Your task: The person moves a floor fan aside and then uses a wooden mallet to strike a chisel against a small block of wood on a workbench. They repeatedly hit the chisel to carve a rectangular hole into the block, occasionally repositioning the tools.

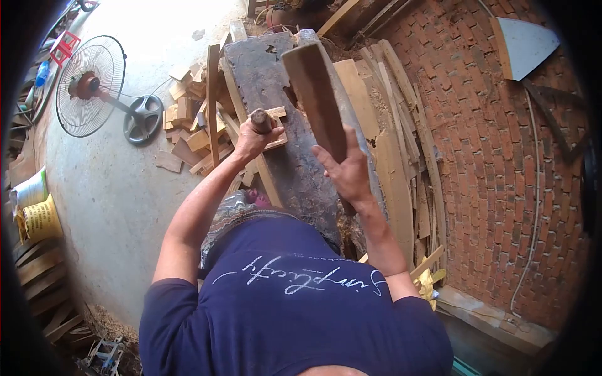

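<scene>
My left hand (252, 141) is wrapped round the upright handle of a chisel (261, 119). Its round wooden end points up at me, and the blade is hidden below. Under that hand a pale piece of wood (277, 139) lies across the worn workbench (254, 62), near its left edge. My right hand (347, 170) grips a thick, flat wooden mallet (315, 91), raised above the bench to the right of the chisel. The mallet is apart from the chisel handle, its broad end tilted away from me.
Wood offcuts (188, 128) are heaped on the floor left of the bench. Long boards (401, 144) lean along its right side, before a brick wall (489, 156). A standing fan (91, 86) is at the far left, with sacks (41, 219) nearer me.
</scene>
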Demonstrator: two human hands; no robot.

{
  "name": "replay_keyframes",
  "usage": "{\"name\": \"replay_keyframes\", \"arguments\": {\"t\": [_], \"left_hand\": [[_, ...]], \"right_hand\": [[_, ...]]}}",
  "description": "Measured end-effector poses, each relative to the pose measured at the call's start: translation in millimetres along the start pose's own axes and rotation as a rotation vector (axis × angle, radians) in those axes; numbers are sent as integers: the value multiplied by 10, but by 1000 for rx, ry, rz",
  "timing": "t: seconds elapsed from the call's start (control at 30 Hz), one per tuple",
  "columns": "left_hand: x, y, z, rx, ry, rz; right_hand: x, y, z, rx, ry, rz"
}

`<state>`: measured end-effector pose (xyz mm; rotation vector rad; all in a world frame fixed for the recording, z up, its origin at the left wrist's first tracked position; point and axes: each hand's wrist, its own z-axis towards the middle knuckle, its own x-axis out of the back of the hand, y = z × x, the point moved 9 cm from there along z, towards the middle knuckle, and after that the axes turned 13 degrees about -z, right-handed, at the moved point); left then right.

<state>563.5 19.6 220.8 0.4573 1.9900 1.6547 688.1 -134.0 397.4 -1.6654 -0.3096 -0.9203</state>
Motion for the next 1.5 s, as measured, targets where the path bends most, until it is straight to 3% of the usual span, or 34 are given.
{"name": "replay_keyframes", "arguments": {"t": [0.2,0.27,0.43,0.57,0.7,0.83,0.9,1.0,1.07,1.13,1.17,1.23,1.27,1.33,1.37,1.43,1.5], "left_hand": [[-73,-97,20,-15,-8,118],[-93,-27,7,-165,10,195],[-83,-90,70,-136,-5,150],[-63,-89,28,-83,20,4],[-72,-262,51,-77,2,121],[-133,-165,44,-221,-4,85],[-158,-131,36,-253,-11,116],[-157,-187,102,-173,-10,-110],[-76,-288,120,-44,-5,139],[-117,-270,66,-80,-27,227],[-192,-153,-5,-189,-28,277],[-361,59,-207,-364,-34,388],[-360,-17,-235,-271,14,325],[-364,117,-257,-414,44,379],[-303,94,-180,-417,56,377],[-51,-293,126,-66,68,44],[62,-196,174,-41,145,2]], "right_hand": [[117,-173,-110,72,42,51],[22,-115,-64,108,46,18],[-5,-177,-113,115,38,-65],[159,-411,-268,266,167,7],[87,-369,-261,270,129,-21],[25,-308,-262,300,190,-9],[-202,-30,-201,164,88,-81],[-321,204,-123,112,-14,-212],[-224,168,-185,91,1,-175],[-66,108,-256,49,105,24],[-65,153,-314,82,160,89],[-233,337,-392,114,144,52],[-290,349,-391,145,128,10],[-360,432,-370,134,71,-139],[-362,593,-371,-12,22,-73],[-367,821,-400,-207,5,93],[-309,785,-392,-192,42,189]]}}
